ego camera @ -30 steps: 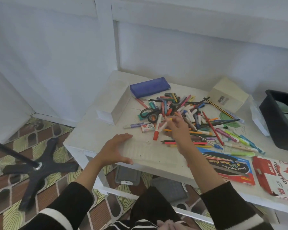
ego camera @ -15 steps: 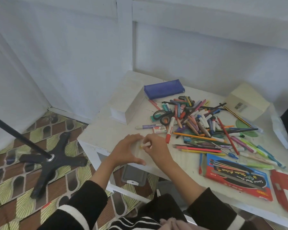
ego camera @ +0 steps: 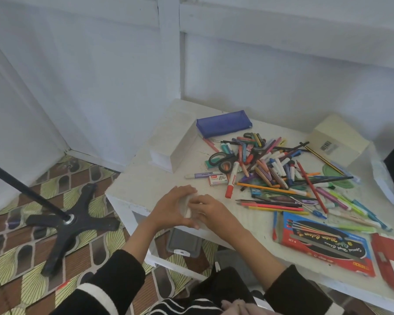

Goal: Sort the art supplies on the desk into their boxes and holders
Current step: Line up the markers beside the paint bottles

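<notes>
Back from the pile, your right hand, grip unreadable, meets your left hand clasping the clear case, likely stowing 1 item.

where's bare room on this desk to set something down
The near left corner of the desk, between the white box, the staples box and the left hand holding a clear item. A strip runs along the back edge between the blue pencil case and the cream box. The middle is crowded with the pen pile; the pencil box fills the near right.
</notes>
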A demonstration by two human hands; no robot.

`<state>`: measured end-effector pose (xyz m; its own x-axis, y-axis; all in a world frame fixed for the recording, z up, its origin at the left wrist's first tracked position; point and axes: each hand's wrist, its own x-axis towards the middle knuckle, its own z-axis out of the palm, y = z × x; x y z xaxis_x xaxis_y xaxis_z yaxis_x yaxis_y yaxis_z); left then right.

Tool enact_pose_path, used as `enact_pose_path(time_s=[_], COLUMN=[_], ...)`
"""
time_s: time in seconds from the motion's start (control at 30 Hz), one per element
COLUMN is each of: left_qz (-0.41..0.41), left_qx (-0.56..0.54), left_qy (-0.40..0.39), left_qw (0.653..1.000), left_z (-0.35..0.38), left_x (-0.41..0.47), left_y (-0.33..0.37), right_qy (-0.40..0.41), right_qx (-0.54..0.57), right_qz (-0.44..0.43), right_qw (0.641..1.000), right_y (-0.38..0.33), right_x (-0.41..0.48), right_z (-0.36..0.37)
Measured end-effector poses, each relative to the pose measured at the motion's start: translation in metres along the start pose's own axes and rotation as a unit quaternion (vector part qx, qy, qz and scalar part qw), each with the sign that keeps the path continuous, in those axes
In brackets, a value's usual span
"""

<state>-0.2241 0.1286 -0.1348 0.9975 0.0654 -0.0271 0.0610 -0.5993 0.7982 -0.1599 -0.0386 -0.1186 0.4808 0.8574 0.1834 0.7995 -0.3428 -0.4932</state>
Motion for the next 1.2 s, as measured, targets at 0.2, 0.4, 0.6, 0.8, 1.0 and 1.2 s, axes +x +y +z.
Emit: enact_pose_path(time_s=[0.2,0.4,0.6,0.8,1.0,1.2], left_qz=[0.008,0.008,0.021,0.011,0.019,0.024], left_qx=[0.007,0.026,0.042,0.037,0.041,0.066], left_qy=[-0.001,0.002,-0.007,-0.040,-0.029,-0.016], left_qw=[1.000,1.000,0.999,0.998,0.999,0.997], left_z=[0.000,-0.001,-0.002,-0.007,-0.003,-0.002], left_x=[0.000,0.001,0.002,0.000,0.000,0.000], left_y=[0.001,-0.002,-0.003,-0.001,-0.001,0.005], right_qy=[0.038,0.026,0.158,0.215,0.166,0.158], right_qx=[0.056,0.041,0.047,-0.032,-0.101,-0.149], right_qz=[0.061,0.093,0.122,0.324,0.386,0.421], right_qw=[0.996,0.994,0.979,0.921,0.902,0.881], right_y=[-0.001,-0.004,0.019,0.105,0.152,0.160], right_x=[0.000,0.008,0.008,-0.012,-0.022,-0.009], right_z=[0.004,0.000,-0.052,-0.123,-0.138,-0.129])
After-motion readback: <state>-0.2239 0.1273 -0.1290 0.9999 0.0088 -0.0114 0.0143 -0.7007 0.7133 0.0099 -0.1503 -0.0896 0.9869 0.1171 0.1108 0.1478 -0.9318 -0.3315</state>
